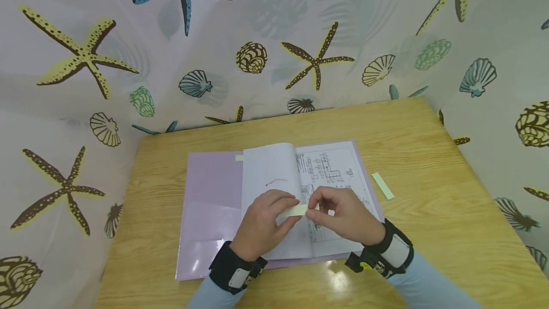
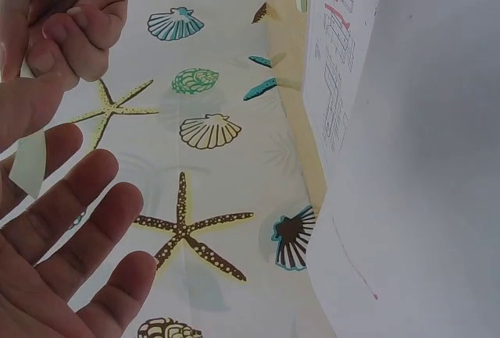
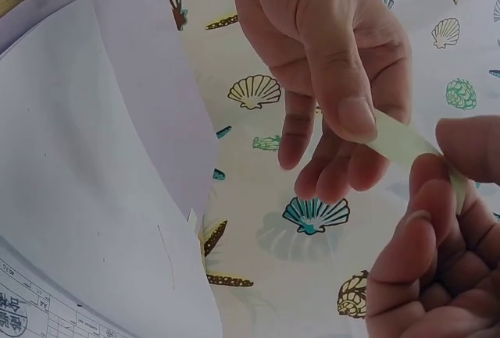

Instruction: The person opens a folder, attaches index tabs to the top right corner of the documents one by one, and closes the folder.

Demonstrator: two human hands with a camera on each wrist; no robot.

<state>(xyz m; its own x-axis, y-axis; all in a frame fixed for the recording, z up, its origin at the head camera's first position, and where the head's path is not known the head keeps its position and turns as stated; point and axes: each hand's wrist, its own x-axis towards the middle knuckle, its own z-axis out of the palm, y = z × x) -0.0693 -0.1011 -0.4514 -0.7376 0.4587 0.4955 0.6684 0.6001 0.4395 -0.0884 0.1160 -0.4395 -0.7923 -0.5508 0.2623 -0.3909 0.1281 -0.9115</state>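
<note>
Both hands hold one pale green paper strip (image 1: pixel 296 211) above the open booklet (image 1: pixel 270 166). My left hand (image 1: pixel 263 223) pinches one end between thumb and index finger; in the left wrist view that hand (image 2: pixel 70 236) has its other fingers spread, with the strip (image 2: pixel 30 165) between them and the thumb. My right hand (image 1: pixel 347 213) pinches the other end, its remaining fingers curled. The right wrist view shows the strip (image 3: pixel 402 141) stretched between the left thumb and the right hand (image 3: pixel 437 275), its right end bent down.
The booklet lies in a purple folder (image 1: pixel 214 194) on the wooden table (image 1: pixel 429 180). Printed drawings (image 1: pixel 328 168) cover the right page. Another green strip (image 1: pixel 383 185) lies right of the folder, and a small pale tab (image 1: pixel 239 158) is at its upper part. A patterned cloth (image 1: pixel 257 18) hangs behind.
</note>
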